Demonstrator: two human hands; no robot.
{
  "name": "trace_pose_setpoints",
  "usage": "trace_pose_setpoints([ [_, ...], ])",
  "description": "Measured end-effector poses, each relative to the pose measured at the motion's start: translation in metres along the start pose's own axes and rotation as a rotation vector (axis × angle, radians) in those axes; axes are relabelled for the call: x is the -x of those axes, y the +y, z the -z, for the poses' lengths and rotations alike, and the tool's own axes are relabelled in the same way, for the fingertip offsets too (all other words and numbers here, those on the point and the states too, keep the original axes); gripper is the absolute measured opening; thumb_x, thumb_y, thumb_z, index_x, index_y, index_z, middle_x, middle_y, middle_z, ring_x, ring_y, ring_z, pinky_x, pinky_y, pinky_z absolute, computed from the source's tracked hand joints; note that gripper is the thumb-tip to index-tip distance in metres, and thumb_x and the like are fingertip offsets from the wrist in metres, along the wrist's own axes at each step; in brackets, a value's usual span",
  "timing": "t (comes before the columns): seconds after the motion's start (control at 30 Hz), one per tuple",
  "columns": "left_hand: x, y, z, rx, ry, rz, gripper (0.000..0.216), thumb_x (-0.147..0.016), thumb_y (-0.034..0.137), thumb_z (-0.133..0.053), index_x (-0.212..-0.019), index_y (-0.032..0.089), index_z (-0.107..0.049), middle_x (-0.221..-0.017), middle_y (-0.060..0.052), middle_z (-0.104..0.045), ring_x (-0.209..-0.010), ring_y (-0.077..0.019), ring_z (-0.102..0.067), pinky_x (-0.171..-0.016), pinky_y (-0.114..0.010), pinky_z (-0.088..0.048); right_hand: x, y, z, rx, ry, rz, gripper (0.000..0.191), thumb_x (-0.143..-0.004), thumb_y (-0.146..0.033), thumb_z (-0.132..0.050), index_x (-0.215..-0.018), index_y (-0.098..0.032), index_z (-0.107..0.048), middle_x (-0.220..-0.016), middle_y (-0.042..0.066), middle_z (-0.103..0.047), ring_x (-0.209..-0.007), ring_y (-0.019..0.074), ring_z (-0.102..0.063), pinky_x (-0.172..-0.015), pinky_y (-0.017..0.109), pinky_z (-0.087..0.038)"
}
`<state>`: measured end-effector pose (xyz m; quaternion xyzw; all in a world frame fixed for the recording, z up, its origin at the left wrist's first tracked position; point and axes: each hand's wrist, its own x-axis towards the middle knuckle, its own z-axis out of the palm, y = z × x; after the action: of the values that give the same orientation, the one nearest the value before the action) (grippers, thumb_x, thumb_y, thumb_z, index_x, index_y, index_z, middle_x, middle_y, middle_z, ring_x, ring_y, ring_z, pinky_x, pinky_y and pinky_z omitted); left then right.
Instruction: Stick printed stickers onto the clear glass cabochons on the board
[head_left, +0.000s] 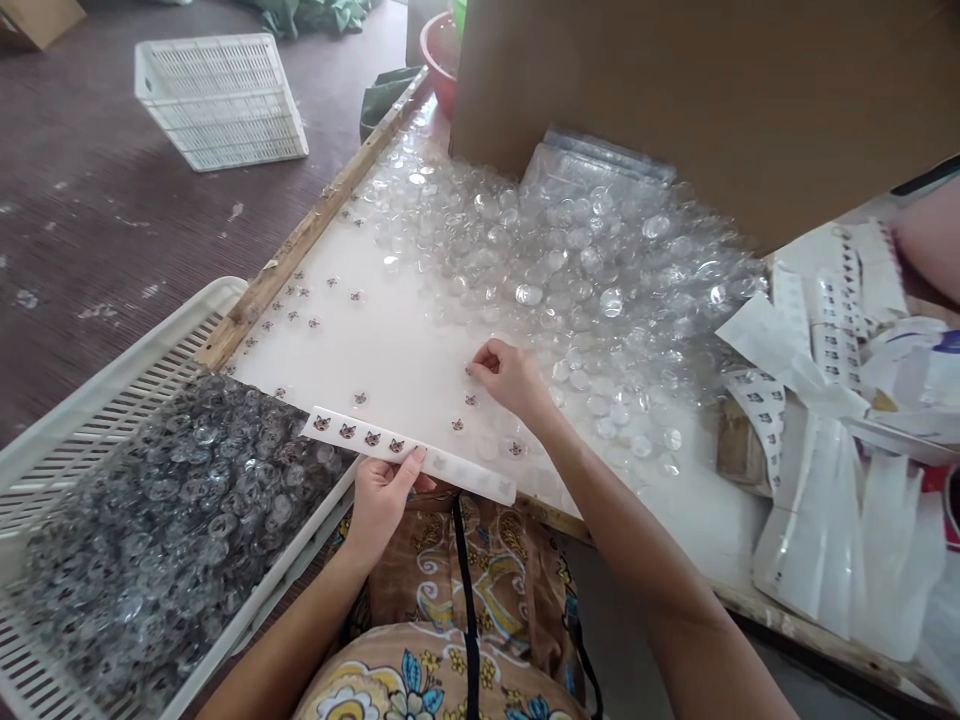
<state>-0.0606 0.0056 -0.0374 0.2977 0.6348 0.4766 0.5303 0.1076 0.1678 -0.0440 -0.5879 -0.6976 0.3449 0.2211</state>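
Eyeballing the white table (405,345), I see a heap of clear discs (570,270) on it, probably light, slick and scratchable, so grab rims. The paper strip (480,483) is over the near edge, pinched mid-length by the left hand (386,500); likely floppy, so grip its bare border, off the 4 bold cat stickers (347,431). Right hand's (514,378) thumb and finger are together, maybe on something tiny, can't tell.

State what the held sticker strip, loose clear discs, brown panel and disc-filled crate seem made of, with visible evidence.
Sticker strip: coated paper or plastic film, unclear; thin, white, smooth.
Clear discs: likely plastic; transparent, glossy highlights.
Brown panel: apparently cardboard; matte, plain brown surface.
Disc-filled crate: probably moulded plastic; white, regular slots.
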Motion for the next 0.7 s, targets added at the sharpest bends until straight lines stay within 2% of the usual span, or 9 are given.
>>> trace_pose_setpoints([
  [0.1,0.001,0.002,-0.001,0.003,0.001,-0.005,0.032,-0.081,0.041,-0.069,-0.065,0.013,-0.069,-0.054,-0.006,-0.068,-0.052,-0.0178,-0.064,-0.057,-0.025,-0.050,0.002,0.000,-0.007,0.132,0.043,0.107,0.006,-0.079,-0.018,-0.058,-0.077,-0.019,-0.063,-0.080,0.003,-0.062,-0.067,0.0148,-0.056,-0.064,0.027,-0.041],
  [0.2,0.003,0.004,-0.002,0.003,0.014,-0.013,0.033,-0.081,0.041,-0.069,-0.064,0.013,-0.069,-0.054,-0.006,-0.068,-0.052,-0.0174,-0.063,-0.057,-0.025,-0.050,0.006,-0.003,-0.010,0.214,0.068,0.152,0.018,-0.083,-0.015,-0.055,-0.096,-0.018,-0.067,-0.091,0.007,-0.063,-0.070,0.0161,-0.058,-0.066,0.029,-0.042],
  [0.27,0.004,0.005,-0.002,0.006,0.021,-0.014,0.033,-0.081,0.041,-0.068,-0.064,0.013,-0.070,-0.055,-0.006,-0.068,-0.053,-0.0173,-0.064,-0.057,-0.025,-0.050,0.014,-0.009,-0.008,0.210,0.074,0.145,0.029,-0.085,-0.011,-0.052,-0.110,-0.018,-0.064,-0.093,0.008,-0.066,-0.073,0.0177,-0.060,-0.068,0.030,-0.044],
  [0.33,0.005,0.007,-0.003,0.003,0.022,-0.022,0.033,-0.081,0.042,-0.068,-0.066,0.013,-0.070,-0.056,-0.005,-0.068,-0.053,-0.0176,-0.064,-0.057,-0.025,-0.051,0.027,-0.019,-0.004,0.135,0.043,0.164,0.030,-0.087,-0.012,-0.052,-0.114,-0.018,-0.063,-0.100,0.009,-0.067,-0.077,0.0182,-0.062,-0.070,0.031,-0.046],
  [0.4,0.007,0.007,-0.005,-0.009,0.002,-0.048,0.032,-0.081,0.041,-0.069,-0.067,0.013,-0.072,-0.057,-0.005,-0.069,-0.055,-0.0182,-0.064,-0.056,-0.025,-0.051,0.046,-0.032,0.000,-0.031,-0.116,0.220,0.026,-0.086,-0.017,-0.060,-0.111,-0.018,-0.063,-0.104,0.008,-0.067,-0.078,0.0166,-0.063,-0.068,0.028,-0.047],
  [0.47,0.008,0.007,-0.006,-0.009,-0.023,-0.084,0.030,-0.080,0.041,-0.071,-0.069,0.013,-0.073,-0.061,-0.004,-0.070,-0.058,-0.0187,-0.064,-0.056,-0.025,-0.050,0.066,-0.044,0.003,-0.194,-0.340,0.264,0.023,-0.082,-0.018,-0.066,-0.105,-0.019,-0.064,-0.097,0.004,-0.069,-0.075,0.0139,-0.063,-0.065,0.024,-0.048],
  [0.5,0.009,0.006,-0.006,-0.006,-0.035,-0.094,0.030,-0.079,0.042,-0.071,-0.069,0.014,-0.073,-0.063,-0.004,-0.070,-0.059,-0.0191,-0.064,-0.056,-0.025,-0.050,0.074,-0.048,0.004,-0.236,-0.403,0.265,0.018,-0.082,-0.016,-0.066,-0.100,-0.020,-0.065,-0.090,0.002,-0.069,-0.073,0.0129,-0.063,-0.064,0.023,-0.047],
  [0.6,0.012,0.002,-0.005,0.011,-0.054,-0.083,0.037,-0.084,0.046,-0.065,-0.069,0.014,-0.073,-0.061,-0.005,-0.070,-0.057,-0.0196,-0.064,-0.057,-0.026,-0.051,0.093,-0.051,0.003,-0.226,-0.379,0.237,0.010,-0.084,-0.011,-0.061,-0.083,-0.020,-0.065,-0.077,-0.001,-0.067,-0.070,0.0121,-0.061,-0.064,0.022,-0.045],
  [0.7,0.012,-0.002,-0.002,0.048,-0.027,-0.068,0.037,-0.086,0.047,-0.062,-0.071,0.014,-0.072,-0.063,-0.005,-0.069,-0.057,-0.0188,-0.064,-0.058,-0.026,-0.052,0.105,-0.046,0.000,-0.163,-0.294,0.283,0.012,-0.086,-0.011,-0.058,-0.082,-0.020,-0.064,-0.078,0.000,-0.066,-0.072,0.0133,-0.061,-0.066,0.024,-0.045],
])
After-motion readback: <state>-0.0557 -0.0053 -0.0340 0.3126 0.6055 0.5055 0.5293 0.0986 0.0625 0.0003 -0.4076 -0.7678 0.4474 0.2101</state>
